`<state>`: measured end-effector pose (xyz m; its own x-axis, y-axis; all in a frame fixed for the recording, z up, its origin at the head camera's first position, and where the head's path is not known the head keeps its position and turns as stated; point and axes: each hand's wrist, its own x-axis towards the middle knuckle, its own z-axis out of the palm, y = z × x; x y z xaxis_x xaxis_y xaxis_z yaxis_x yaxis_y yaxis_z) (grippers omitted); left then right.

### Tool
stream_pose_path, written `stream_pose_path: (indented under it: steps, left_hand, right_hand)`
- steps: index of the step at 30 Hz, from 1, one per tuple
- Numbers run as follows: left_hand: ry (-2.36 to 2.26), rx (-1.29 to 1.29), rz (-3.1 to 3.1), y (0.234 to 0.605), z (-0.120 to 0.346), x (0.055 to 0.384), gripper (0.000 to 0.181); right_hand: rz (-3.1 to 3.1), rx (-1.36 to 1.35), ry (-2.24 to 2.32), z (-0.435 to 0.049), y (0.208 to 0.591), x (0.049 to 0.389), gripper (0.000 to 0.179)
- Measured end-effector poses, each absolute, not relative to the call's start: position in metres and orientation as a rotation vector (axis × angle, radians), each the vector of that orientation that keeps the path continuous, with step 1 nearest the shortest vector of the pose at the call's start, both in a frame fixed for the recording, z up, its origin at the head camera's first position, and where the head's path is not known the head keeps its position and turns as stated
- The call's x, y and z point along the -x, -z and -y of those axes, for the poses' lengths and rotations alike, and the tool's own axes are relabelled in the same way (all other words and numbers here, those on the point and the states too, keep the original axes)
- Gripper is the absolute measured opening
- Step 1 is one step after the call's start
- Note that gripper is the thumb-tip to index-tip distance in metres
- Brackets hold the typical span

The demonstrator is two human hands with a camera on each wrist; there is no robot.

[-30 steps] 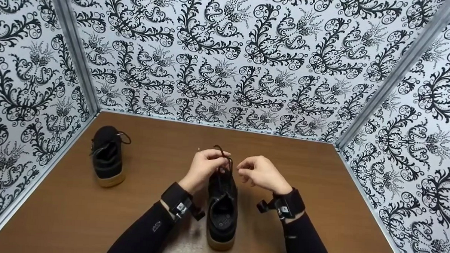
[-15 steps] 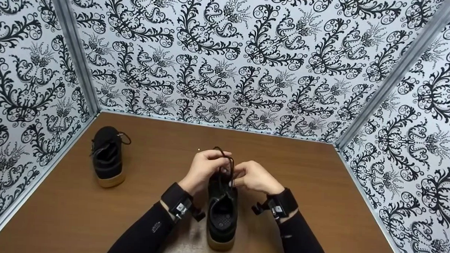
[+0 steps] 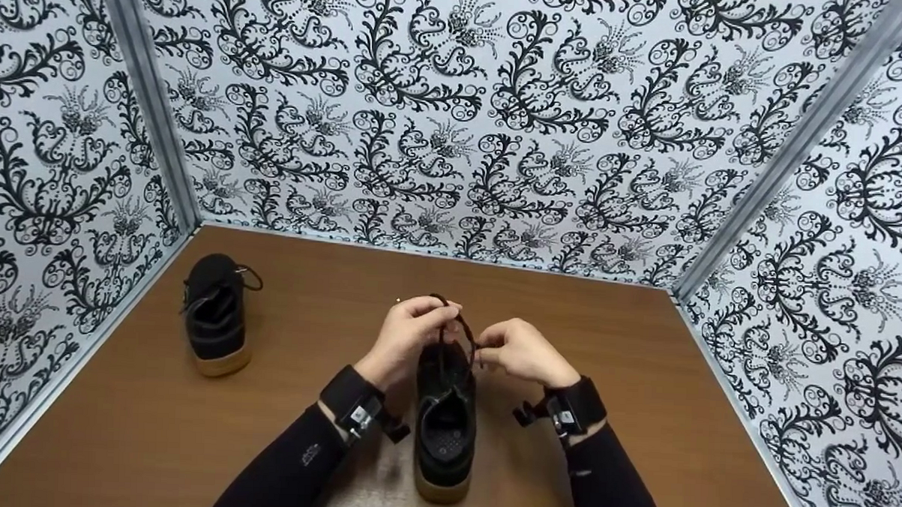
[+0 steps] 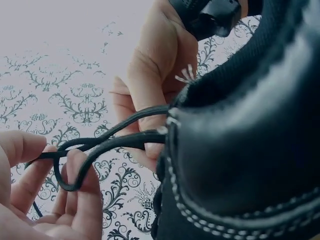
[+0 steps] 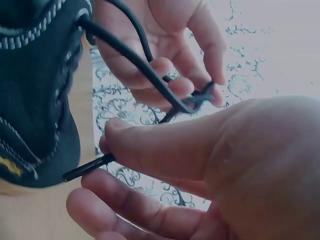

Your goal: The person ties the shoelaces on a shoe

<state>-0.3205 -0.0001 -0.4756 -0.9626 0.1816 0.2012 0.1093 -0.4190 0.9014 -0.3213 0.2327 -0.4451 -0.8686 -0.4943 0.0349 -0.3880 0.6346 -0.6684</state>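
A black shoe (image 3: 444, 463) with a tan sole stands on the table, heel toward me. Its dark lace (image 4: 120, 142) rises from the eyelets and crosses over itself in a loop. My left hand (image 3: 411, 333) is over the shoe's front and pinches the lace between thumb and finger, the loop hanging across its other fingers in the left wrist view. On the shoe's right side, my right hand (image 3: 526, 352) pinches the lace by its end; the dark lace tip (image 5: 90, 168) sticks out past the thumb in the right wrist view.
A second black shoe (image 3: 216, 316) stands at the table's left, a lace loop sticking out at its side. Patterned wall panels (image 3: 440, 133) close off the back and both sides of the brown wooden table (image 3: 606, 311).
My right hand came left to the lace beside the shoe, then drew back right with the lace end pinched. The lace now bows out toward it. My left hand stays nearly in place.
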Motion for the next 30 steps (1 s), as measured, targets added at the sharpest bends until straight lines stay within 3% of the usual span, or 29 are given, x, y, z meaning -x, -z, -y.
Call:
stream_pose_path:
  steps: [8, 18, 30]
  left_hand:
    - [-2.554, -0.358, -1.745, 0.474, 0.014, 0.315, 0.015]
    - [-2.387, -0.389, -1.839, 0.483, 0.044, 0.309, 0.029]
    - [-2.1, -0.524, -1.847, 0.493, 0.086, 0.309, 0.02]
  right_hand:
    - [-2.782, 0.545, 1.106, -0.253, 0.44, 0.325, 0.008]
    - [-2.83, 0.544, 1.063, -0.274, 0.439, 0.326, 0.01]
    - [-2.805, 0.439, 1.074, -0.304, 0.432, 0.328, 0.01]
